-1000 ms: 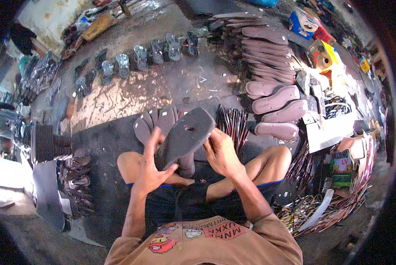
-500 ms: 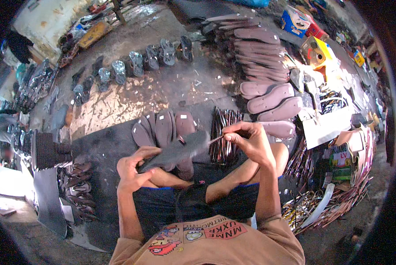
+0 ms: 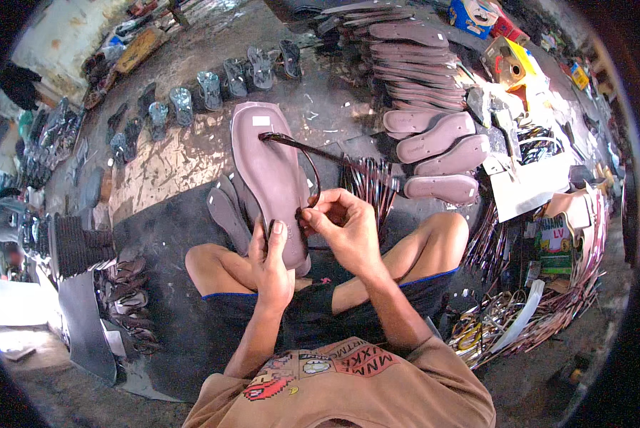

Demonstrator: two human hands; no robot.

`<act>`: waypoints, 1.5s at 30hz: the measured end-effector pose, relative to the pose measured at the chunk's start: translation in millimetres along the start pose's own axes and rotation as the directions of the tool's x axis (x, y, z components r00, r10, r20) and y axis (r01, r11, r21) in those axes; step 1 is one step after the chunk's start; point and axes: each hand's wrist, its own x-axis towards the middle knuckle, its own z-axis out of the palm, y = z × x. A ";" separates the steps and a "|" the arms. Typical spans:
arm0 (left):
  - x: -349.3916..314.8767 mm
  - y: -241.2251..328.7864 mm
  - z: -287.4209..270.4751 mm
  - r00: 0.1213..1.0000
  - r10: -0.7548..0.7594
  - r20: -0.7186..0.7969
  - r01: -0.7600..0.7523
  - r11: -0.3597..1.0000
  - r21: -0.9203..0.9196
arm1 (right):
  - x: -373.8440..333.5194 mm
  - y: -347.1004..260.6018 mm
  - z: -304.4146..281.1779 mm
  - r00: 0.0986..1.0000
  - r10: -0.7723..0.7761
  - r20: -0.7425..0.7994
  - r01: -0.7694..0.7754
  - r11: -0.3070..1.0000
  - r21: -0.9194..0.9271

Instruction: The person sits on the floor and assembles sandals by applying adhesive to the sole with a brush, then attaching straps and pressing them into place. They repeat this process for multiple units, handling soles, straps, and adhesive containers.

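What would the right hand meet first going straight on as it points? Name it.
Past the dark strap it pinches, the right hand would likely meet the right edge of the mauve sole first; depth is unclear.

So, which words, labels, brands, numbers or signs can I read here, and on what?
I won't copy wording, only say where it stands:
Brown shirt: large dark letters, partly legible, beside colourful pictures.
Green package: large letters, partly legible.
Held sole: its white sticker shows no readable text.
Blue-and-white box: markings too blurred to read.
Yellow box: no readable text.
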 end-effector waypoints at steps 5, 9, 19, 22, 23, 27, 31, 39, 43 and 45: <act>-1.6 -7.2 -6.9 1.000 0.004 0.013 -0.004 1.000 0.024 | -7.0 4.4 10.6 0.981 -0.154 -0.119 0.127 0.971 -0.203; -3.3 -11.4 -6.0 0.998 0.071 -0.001 -0.069 0.976 0.207 | -17.7 11.4 22.8 0.900 -0.403 -0.164 0.289 0.836 -0.466; -5.3 -14.9 -14.5 0.972 0.236 0.017 -0.214 0.847 0.487 | -4.2 14.9 19.0 0.997 -0.022 -0.069 0.027 0.997 0.072; -7.4 -12.6 -2.9 0.957 0.275 0.090 -0.278 0.783 0.556 | -8.6 36.8 14.0 0.998 -0.003 -0.063 0.010 0.993 0.120; -7.4 -14.4 -6.8 0.967 0.250 0.053 -0.236 0.796 0.557 | -9.4 38.7 13.2 0.998 0.038 -0.060 -0.037 0.999 0.017; 12.6 -4.1 -32.5 0.989 -0.109 0.097 0.114 0.992 -0.050 | -11.7 27.8 -5.5 0.994 0.109 -0.029 -0.105 0.986 0.128; 11.0 -5.7 -46.8 0.872 -0.344 0.347 0.428 0.881 -0.203 | -29.3 53.0 -13.7 0.835 0.307 0.456 -0.532 0.663 0.527; 7.5 17.2 -48.8 0.925 -0.309 0.220 0.316 0.949 0.003 | -25.0 -19.8 -6.4 0.948 -0.310 0.075 0.309 0.837 -0.452; 16.3 57.2 -43.9 0.950 -0.218 0.222 -0.017 0.678 0.735 | -11.7 -70.9 -26.8 0.705 -0.512 0.490 0.699 0.617 -0.362; 22.9 81.2 -39.6 0.978 -0.106 0.178 -0.073 0.629 0.774 | -12.1 -63.6 -28.5 0.876 -0.385 0.289 0.466 0.830 -0.307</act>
